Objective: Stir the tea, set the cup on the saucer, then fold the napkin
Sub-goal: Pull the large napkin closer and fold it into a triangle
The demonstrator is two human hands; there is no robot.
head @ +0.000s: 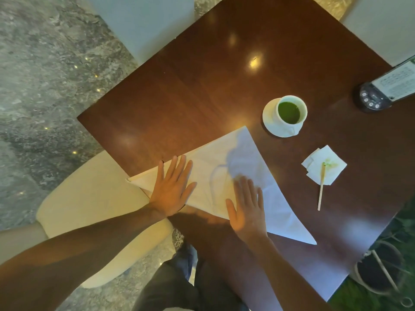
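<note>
A white cloth napkin (pixel 258 158), folded into a triangle, lies on the dark wooden table (pixel 202 90). My left hand (pixel 171 187) presses flat on its left part, fingers straight and spread. My right hand (pixel 247 207) lies flat on the napkin's lower middle, fingers straight and slightly blurred. A white cup (pixel 289 113) of green tea stands on a white saucer (pixel 268 117) beyond the napkin to the right. A wooden stir stick (pixel 321 187) rests with its green-stained tip on a small paper napkin (pixel 324 164) at the right.
A black device with buttons and a card holder (pixel 379 93) stands at the table's far right. A cream chair (pixel 89 212) sits to my left, and pale seats (pixel 143 21) stand beyond the table. The table's near edge runs just under my hands. My legs are below.
</note>
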